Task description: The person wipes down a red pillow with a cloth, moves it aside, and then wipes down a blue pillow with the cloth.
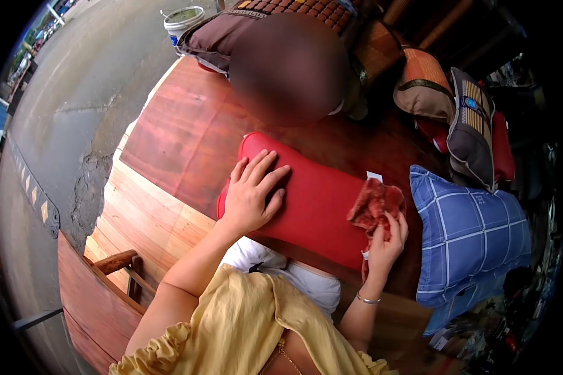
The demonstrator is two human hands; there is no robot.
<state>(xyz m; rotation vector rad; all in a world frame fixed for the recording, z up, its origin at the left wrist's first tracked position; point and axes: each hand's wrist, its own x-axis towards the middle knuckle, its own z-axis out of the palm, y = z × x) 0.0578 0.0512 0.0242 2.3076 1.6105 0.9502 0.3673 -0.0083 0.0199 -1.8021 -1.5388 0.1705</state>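
Observation:
A long red cushion lies across the dark reddish wooden table in front of me. My left hand rests on its left part, fingers spread and palm down, holding nothing. At the cushion's right end, my right hand has its fingers bent round a crumpled dark red cloth, which touches the cushion. A small white tag sticks out behind the cloth, and another piece of white shows by my right wrist.
Right of the cushion lies a blue checked pillow. Grey-and-tan cushions are stacked at the back right. A blurred dark round shape covers the far middle. A white bucket stands far left, and a wooden chair at near left.

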